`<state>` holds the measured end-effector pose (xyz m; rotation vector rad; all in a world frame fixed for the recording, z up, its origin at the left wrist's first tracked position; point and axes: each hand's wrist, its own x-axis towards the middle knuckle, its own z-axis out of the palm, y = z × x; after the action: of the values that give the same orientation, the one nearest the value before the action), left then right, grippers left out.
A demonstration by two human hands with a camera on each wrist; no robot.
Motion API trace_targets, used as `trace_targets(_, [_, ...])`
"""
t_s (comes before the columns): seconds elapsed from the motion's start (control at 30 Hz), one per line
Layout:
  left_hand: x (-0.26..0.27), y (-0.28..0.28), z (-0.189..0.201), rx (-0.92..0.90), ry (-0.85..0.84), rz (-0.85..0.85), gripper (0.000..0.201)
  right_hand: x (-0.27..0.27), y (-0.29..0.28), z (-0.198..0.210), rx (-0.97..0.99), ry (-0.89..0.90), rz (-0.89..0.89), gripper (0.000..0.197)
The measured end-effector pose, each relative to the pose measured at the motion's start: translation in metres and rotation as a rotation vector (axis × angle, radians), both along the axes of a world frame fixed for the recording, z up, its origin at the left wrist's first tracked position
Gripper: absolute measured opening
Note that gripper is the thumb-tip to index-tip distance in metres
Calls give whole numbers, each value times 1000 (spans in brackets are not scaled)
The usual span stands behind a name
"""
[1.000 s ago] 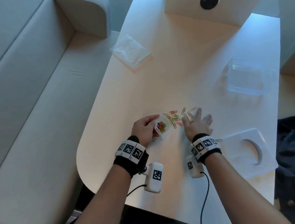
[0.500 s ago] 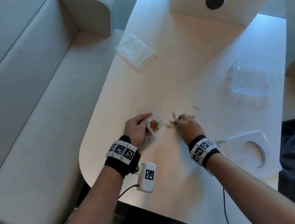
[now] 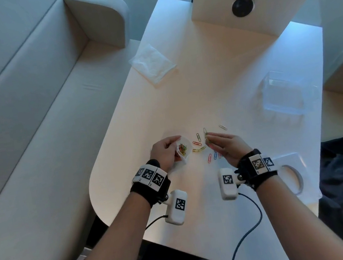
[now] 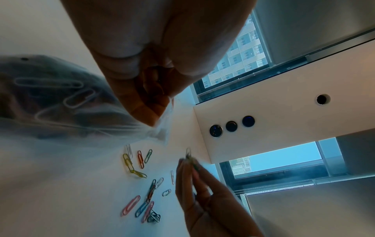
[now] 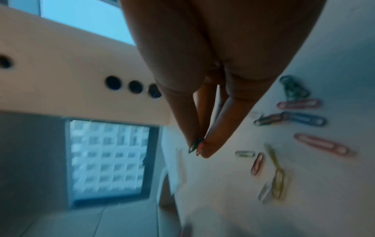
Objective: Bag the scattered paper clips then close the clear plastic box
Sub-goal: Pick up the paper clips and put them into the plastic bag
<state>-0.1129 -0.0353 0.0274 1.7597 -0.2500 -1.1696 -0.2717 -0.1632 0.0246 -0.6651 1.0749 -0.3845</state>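
Nearest us on the table (image 3: 121, 123), our left hand (image 3: 165, 152) pinches the rim of a small clear bag (image 3: 183, 150), thumb and fingers curled on the plastic, its mouth held open toward our other hand; a bunch of colored clips shows inside. Our right hand (image 3: 227, 146) pinches a few paper clips (image 5: 194, 146) between thumb and fingertips (image 5: 209, 150), lifted just off the table. Between the two hands lie loose clips (image 4: 142, 162), yellow, orange and green; below our right fingers lie more, pink and blue. Just past our right wrist lies the flat clear lid (image 3: 291, 170). Well beyond our right fingertips sits the clear plastic box (image 3: 282, 94), open. Far beyond our left fingers lies a crumpled clear wrapper (image 3: 152, 63).
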Motion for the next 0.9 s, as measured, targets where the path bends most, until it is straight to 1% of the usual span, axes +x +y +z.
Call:
trace_targets(0.03, [-1,0,0,0,-2,-1,26,6,7,7,-57,0,80,19])
trace_targets(0.07, [-2,-1,1,-2,-2,-4,26,13,14,13,-146,36,179,19])
trace_targets(0.1, [-3,-1,1,-7,2,-9,25,19,20,16,-277,107,289,19])
trace_targets(0.17, [-4,-1,1,-16,8,-17,25,30,29,18,-596,317,484,15])
trace_targets(0.23, [-5,0,3,-24,3,-21,27,41,37,19,-846,496,560,8])
trace_targets(0.27, [-5,0,3,-25,-3,-20,27,46,40,20,-924,547,595,7])
trace_targets(0.33, [-4,1,3,-25,-15,-21,27,55,47,22,-1042,609,757,18])
trace_targets(0.37, [-4,2,3,-30,-19,-16,26,57,49,25,-1076,614,843,23])
trace_targets(0.4, [-4,3,4,-36,-21,-8,26,58,48,26,-1077,597,882,25])
trace_targets(0.43, [-3,4,5,-43,-22,3,26,57,45,28,-1047,558,839,25])
trace_targets(0.5, [-1,6,7,-48,-18,26,27,50,32,28,-976,487,599,23])
trace_targets(0.53, [1,8,9,-50,-12,35,27,43,22,26,-962,491,469,23])
trace_targets(0.57, [4,11,10,-47,-11,44,27,36,11,18,-962,550,382,23])
trace_targets(0.6, [8,13,12,-44,-16,50,26,28,0,7,-972,646,345,24])
trace_targets(0.63, [12,17,13,-45,-21,57,26,21,-11,-7,-968,756,348,27])
trace_targets(0.7, [19,23,14,-54,-22,74,26,10,-25,-39,-866,923,454,44])
trace_targets(0.73, [22,25,15,-58,-21,84,27,9,-27,-52,-817,971,534,52])
trace_targets(0.77, [24,28,16,-66,-17,96,27,12,-24,-61,-808,1008,617,57])
trace_targets(0.83, [27,31,17,-78,-7,115,28,23,-10,-71,-901,1047,767,60])
trace_targets(0.9, [29,34,18,-83,17,128,28,35,11,-70,-1038,1037,930,61])
